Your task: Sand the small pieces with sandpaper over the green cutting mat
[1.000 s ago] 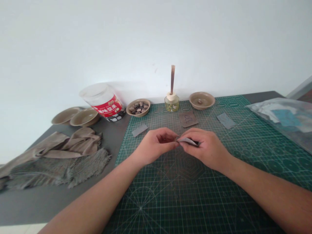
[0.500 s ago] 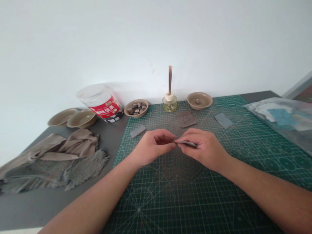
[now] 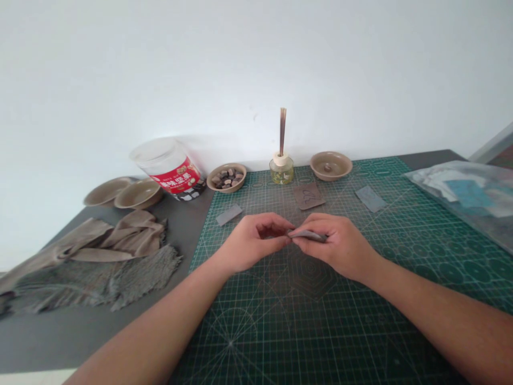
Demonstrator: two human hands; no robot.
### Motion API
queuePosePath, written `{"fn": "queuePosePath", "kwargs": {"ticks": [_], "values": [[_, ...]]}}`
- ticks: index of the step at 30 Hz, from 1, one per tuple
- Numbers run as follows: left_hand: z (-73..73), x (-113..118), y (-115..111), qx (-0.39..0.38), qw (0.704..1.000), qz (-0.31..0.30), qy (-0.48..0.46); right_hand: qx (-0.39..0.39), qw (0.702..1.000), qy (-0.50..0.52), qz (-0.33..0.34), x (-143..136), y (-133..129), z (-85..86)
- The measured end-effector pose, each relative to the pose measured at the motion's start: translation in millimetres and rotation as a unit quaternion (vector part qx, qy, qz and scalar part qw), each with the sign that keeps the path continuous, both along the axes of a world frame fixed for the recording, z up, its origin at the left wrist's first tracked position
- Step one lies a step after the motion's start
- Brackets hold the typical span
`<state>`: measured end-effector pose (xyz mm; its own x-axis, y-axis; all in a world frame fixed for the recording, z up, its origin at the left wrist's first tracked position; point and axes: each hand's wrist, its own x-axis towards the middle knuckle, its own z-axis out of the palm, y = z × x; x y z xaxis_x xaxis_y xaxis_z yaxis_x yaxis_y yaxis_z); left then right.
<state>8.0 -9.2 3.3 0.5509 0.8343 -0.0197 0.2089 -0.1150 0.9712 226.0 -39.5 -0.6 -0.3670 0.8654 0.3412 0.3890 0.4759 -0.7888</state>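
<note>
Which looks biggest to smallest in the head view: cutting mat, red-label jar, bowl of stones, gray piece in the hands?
Green cutting mat
Red-label jar
Bowl of stones
Gray piece, partly hidden; visible part looks smallest

The left hand [image 3: 250,245] and the right hand [image 3: 347,246] are uncovered. The left forearm [image 3: 168,321] and the right forearm [image 3: 430,310] are likewise exposed along their visible length, and each is tapered smoothly toward the hand.

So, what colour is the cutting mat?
The cutting mat is green with pale lines, clearest in head view.
</note>
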Motion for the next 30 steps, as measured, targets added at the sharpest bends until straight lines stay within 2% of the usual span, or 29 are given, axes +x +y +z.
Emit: {"fn": "queuePosePath", "kwargs": {"ticks": [3,8,14,20,30], "values": [[-0.8,0.0,0.5,-0.007,1.000,0.007,0.002,0.005,1.000,-0.001,-0.012,0.2,0.0,0.1],[-0.9,0.4,1.1,-0.013,1.000,-0.013,-0.008,0.001,1.000,0.007,0.005,-0.3,-0.8,1.5],[-2.4,-0.1,2.0,-0.027,1.000,-0.014,-0.005,0.028,0.999,-0.007,-0.022,0.5,0.1,0.1],[-3.5,-0.4,2.6,-0.028,0.999,-0.028,-0.007,-0.012,1.000,-0.002,0.008,1.1,0.8,0.4],[-4.4,-1.0,1.6,-0.029,0.999,-0.029,-0.001,0.019,1.000,-0.008,0.004,0.0,0.0,0.7]]}}
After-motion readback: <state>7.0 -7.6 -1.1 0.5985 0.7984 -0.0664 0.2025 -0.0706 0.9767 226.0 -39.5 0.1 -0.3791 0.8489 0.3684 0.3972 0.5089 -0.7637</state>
